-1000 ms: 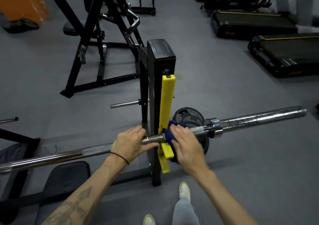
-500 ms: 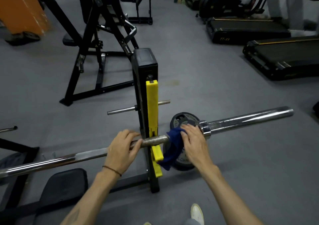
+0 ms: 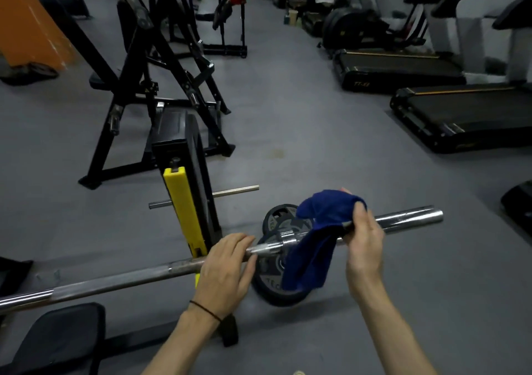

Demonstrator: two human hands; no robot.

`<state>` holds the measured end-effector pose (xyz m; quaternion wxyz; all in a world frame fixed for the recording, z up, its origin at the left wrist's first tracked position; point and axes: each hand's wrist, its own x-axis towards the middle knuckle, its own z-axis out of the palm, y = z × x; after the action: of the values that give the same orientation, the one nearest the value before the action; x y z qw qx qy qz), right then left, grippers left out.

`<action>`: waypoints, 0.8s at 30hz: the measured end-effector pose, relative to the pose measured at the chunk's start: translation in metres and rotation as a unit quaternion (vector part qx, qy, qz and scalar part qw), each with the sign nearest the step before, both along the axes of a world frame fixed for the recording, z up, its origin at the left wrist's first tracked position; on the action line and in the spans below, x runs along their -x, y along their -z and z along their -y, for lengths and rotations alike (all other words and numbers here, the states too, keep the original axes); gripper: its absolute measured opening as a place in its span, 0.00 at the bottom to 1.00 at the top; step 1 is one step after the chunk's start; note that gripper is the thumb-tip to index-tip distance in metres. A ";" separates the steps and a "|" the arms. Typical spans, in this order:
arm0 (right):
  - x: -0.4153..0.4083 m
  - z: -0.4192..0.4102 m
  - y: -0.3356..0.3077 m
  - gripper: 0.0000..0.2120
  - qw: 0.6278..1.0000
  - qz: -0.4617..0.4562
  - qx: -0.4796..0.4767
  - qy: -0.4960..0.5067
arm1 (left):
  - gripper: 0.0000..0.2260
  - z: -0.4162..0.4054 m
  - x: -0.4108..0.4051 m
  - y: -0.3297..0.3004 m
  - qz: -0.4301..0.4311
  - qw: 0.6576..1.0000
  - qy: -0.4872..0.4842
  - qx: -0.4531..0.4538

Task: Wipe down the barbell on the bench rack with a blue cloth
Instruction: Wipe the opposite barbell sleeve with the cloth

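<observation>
The barbell (image 3: 121, 281) lies across the scene from the near left edge to the right, resting on the bench rack (image 3: 184, 202) at its yellow guard (image 3: 180, 202). The left hand (image 3: 227, 274) sits on the shaft just right of the rack, fingers curled over the top of the bar, steadying it. Right of this hand, the collar and two weight plates (image 3: 276, 276) on the floor behind the bar come into line. The blue cloth (image 3: 322, 225) drapes over the sleeve next to the collar, one end hanging toward the floor. The right hand (image 3: 364, 239) pinches the cloth's upper edge at the sleeve.

The step in hand is judged to be wiping the sleeve section. The next move calls for wrapping the cloth around the sleeve and drawing it right toward the bare end (image 3: 426, 216), while the left hand keeps the bar from rolling.
</observation>
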<state>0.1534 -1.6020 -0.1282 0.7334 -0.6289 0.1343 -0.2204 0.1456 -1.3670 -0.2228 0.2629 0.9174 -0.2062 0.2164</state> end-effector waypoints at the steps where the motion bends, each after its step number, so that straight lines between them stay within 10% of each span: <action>1: -0.003 -0.003 0.002 0.13 0.997 0.025 0.068 -0.031 | 0.18 0.007 -0.005 0.001 -0.011 1.000 -0.010 -0.013; 4: -0.002 -0.024 0.049 0.20 0.923 0.025 0.340 -0.181 | 0.21 0.026 -0.017 0.007 -0.038 0.997 -0.027 -0.066; 8: 0.004 -0.008 0.114 0.24 0.686 0.114 0.678 -0.239 | 0.30 0.033 -0.019 0.017 -0.079 0.981 -0.035 -0.174; 17: -0.004 -0.002 0.124 0.31 0.867 -0.043 0.489 -0.088 | 0.29 0.050 -0.021 0.020 -0.088 0.976 -0.095 -0.178; 22: -0.018 0.057 0.120 0.30 0.763 0.043 0.626 -0.153 | 0.26 0.055 -0.031 0.019 -0.068 0.979 -0.088 -0.173; 24: -0.027 0.105 0.115 0.33 0.794 -0.018 0.603 -0.081 | 0.25 0.058 -0.034 0.019 -0.059 0.982 -0.057 -0.170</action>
<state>0.1803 -1.7067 -0.2431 0.2185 -0.9558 -0.0640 -0.1858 0.1797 -1.4250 -0.2419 0.1022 0.9701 -0.1710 0.1385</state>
